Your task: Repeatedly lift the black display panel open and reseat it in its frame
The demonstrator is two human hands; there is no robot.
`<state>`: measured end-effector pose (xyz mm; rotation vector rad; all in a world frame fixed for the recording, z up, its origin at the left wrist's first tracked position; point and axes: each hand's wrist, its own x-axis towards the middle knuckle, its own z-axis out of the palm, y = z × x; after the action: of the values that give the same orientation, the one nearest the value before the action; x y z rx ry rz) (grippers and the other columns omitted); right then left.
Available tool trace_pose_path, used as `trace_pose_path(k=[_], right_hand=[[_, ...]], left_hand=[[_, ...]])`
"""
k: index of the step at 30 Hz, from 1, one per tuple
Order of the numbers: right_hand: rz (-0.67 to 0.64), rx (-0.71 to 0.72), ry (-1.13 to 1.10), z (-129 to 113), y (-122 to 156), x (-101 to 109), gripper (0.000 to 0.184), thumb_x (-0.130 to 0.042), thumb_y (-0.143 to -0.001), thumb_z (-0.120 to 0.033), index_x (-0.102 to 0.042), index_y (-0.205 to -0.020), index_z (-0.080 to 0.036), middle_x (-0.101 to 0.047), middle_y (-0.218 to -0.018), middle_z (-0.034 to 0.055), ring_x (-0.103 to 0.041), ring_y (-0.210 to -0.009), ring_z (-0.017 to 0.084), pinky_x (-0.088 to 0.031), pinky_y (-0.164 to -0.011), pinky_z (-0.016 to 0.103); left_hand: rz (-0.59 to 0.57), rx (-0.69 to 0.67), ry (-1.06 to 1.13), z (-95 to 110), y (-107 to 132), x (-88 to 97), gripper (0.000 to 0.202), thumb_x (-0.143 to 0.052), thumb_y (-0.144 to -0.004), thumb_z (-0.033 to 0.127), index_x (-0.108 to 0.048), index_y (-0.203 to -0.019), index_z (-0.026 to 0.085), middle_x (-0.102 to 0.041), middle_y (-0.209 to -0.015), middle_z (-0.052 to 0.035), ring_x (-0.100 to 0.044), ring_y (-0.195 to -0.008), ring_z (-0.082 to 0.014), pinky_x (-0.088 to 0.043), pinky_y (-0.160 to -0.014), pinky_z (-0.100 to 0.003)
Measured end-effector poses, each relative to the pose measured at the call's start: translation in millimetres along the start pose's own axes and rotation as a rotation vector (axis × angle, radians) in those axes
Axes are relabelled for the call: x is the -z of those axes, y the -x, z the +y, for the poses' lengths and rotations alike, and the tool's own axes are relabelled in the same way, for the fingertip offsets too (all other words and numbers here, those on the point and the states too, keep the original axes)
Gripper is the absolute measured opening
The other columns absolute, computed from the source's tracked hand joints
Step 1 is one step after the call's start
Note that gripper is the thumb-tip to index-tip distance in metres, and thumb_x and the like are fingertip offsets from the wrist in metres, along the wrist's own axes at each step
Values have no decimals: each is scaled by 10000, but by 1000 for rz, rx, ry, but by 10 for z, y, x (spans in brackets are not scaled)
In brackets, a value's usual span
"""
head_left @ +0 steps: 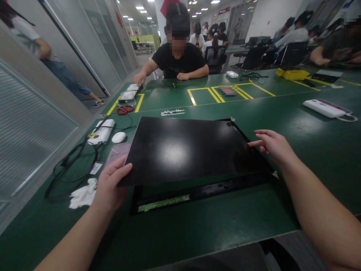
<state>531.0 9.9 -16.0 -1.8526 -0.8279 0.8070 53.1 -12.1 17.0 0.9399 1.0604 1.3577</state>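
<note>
A glossy black flat screen panel (197,146) is tilted above the table, its left side raised. My left hand (111,180) grips the panel's left edge, thumb on top and the other fingers underneath. Under the panel lies a thin black frame (214,188), with a strip of greenish tape (163,203) along its near side. By the panel's right edge is my right hand (270,145), fingers stretched out and apart. One fingertip comes close to the frame's right side; whether it touches, I cannot tell.
To the left are a white box (101,131), black cables (70,165), a white mouse-shaped object (119,137), a phone (117,152) and crumpled white cloth (84,194). Red scissors (125,109) lie further back. A white power bank (324,108) lies right. Across the table sits a person (180,56).
</note>
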Motion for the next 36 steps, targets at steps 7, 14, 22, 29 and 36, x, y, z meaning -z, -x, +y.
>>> trace_pose_path(k=[7, 14, 22, 29, 36], right_hand=[[30, 18, 14, -34, 46, -17, 304, -711, -877, -315, -711, -1166, -221, -779, -764, 79, -471, -460, 111, -379, -448, 255], [43, 46, 88, -34, 64, -10, 377, -730, -837, -326, -734, -1198, -217, -789, -789, 77, -511, -479, 120, -438, -486, 272], [46, 93, 140, -4, 68, -19, 394, -719, -813, -335, -730, -1189, -215, -787, -786, 77, -629, -607, 172, -483, -541, 284], [43, 104, 189, -39, 100, -25, 372, -697, -824, -333, -727, -1176, -217, -797, -810, 72, -604, -592, 164, -492, -566, 301], [54, 134, 292, -52, 119, -7, 346, -713, -818, -343, -748, -1145, -237, -804, -827, 78, -663, -657, 198, -506, -568, 315]], left_hand=[[16, 28, -16, 34, 24, -77, 391, -1039, -461, 257, -897, -814, 167, -814, -655, -22, -615, -404, -94, -504, -409, -137], [25, 18, -28, 2, 15, -58, 354, -1005, -469, 206, -887, -801, 181, -833, -695, -20, -680, -458, -120, -523, -438, -144], [48, 72, -42, -19, 11, -39, 402, -989, -431, 198, -864, -813, 180, -855, -767, -66, -809, -622, -259, -599, -474, -229], [-73, 80, -48, -144, -49, 178, 439, -992, -581, 215, -839, -991, 181, -873, -902, -78, -845, -826, -299, -689, -693, -313], [-96, 117, -47, -125, -37, 213, 483, -999, -604, 193, -811, -1048, 163, -866, -885, -74, -834, -785, -263, -612, -560, -212]])
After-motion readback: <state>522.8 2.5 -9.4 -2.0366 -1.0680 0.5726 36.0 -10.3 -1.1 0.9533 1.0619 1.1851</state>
